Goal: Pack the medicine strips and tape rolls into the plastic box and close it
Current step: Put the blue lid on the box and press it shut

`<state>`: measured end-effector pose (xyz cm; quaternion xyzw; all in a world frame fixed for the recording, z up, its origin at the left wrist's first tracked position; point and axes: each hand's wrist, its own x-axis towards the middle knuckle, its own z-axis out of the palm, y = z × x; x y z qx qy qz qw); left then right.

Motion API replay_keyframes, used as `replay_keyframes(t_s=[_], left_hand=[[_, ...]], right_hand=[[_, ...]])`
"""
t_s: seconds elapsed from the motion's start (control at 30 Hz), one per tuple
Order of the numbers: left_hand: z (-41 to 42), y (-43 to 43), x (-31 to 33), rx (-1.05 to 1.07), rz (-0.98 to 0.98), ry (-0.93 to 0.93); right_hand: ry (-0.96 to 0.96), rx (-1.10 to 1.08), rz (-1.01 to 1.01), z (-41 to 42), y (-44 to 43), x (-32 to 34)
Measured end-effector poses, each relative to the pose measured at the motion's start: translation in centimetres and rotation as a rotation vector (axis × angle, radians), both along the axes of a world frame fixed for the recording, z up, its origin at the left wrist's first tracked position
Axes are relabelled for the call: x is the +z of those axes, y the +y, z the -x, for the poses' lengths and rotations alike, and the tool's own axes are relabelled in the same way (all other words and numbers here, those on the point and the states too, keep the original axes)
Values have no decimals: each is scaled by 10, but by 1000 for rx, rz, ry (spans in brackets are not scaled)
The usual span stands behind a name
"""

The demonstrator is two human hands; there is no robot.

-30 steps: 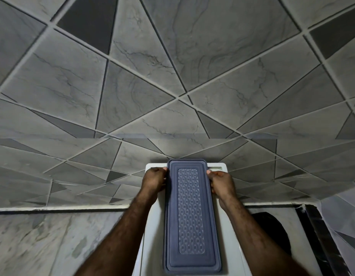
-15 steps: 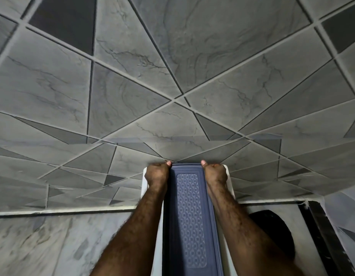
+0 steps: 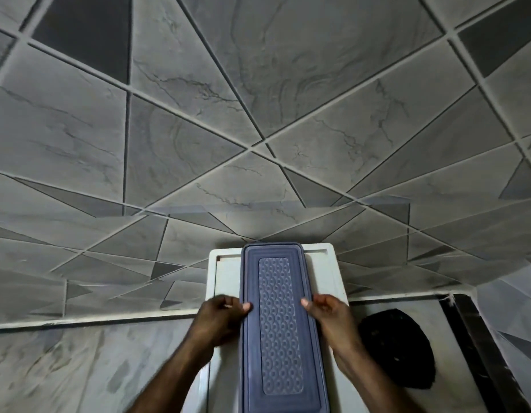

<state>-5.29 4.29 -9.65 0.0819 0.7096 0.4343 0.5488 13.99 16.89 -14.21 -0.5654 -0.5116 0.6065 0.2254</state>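
Note:
A long plastic box with a blue-grey patterned lid (image 3: 280, 323) lies lengthwise on a white board (image 3: 323, 272), lid on top. My left hand (image 3: 221, 318) is at the box's left long edge, thumb on the lid rim. My right hand (image 3: 329, 317) is at the right long edge, thumb touching the lid. Both hands press or grip the box sides near its middle. The box's contents are hidden under the lid; no medicine strips or tape rolls are visible.
The white board rests on a marbled counter (image 3: 79, 368) against a grey tiled wall (image 3: 258, 114). A black rounded object (image 3: 398, 350) lies to the right of the board. A dark strip (image 3: 478, 353) runs along the counter's right side.
Both hands slid back along the lid's long edges, from the far corners toward the middle of the box. The box itself stayed in place.

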Motion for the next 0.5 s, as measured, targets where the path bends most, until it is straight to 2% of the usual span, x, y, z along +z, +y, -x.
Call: replay_keyframes(t_s=[0.23, 0.4, 0.5], left_hand=[[-40, -75, 15, -111, 144, -120], [-50, -91, 17, -183, 144, -83], [-58, -93, 18, -177, 116, -34]], right_hand=[[-34, 12, 147, -54, -64, 10], [4, 110, 390, -81, -91, 23], [40, 141, 458, -88, -98, 31]])
